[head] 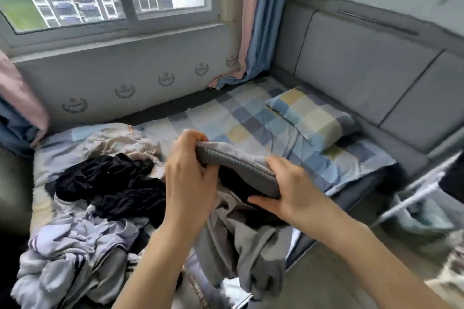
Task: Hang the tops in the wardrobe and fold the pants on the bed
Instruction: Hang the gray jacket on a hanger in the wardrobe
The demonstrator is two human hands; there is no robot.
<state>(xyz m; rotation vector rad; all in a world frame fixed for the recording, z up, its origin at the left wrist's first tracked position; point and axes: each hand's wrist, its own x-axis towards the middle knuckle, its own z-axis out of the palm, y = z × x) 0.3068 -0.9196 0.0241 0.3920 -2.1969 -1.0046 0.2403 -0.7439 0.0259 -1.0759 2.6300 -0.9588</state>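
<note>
A grey garment (238,241) with a thick ribbed waistband, apparently a pair of pants, is held up over the near edge of the bed (251,118). The waistband is stretched between both hands, running from upper left down to lower right; the rest of the fabric hangs crumpled below it and drapes past the near edge of the bed. The fabric is plain mid-grey, with a darker lining visible inside the opening. The left hand (188,170) grips the upper end of the waistband, fingers curled over the top of the band and thumb pressed against its near side. The right hand (288,193) grips the lower end, fingers wrapped over the band and thumb underneath it. Both hands are closed firmly on the cloth. To the left, toward the near left corner of the bed, lies a pile of loose clothing: a black garment (113,183) on top, a beige garment (120,143) behind it, and a light grey-lilac garment with dark stripes (70,256) nearest the camera. The bed carries a checked sheet in blue, yellow and grey. A matching checked pillow (313,118) lies at the far right end against the grey padded headboard (364,70).
</note>
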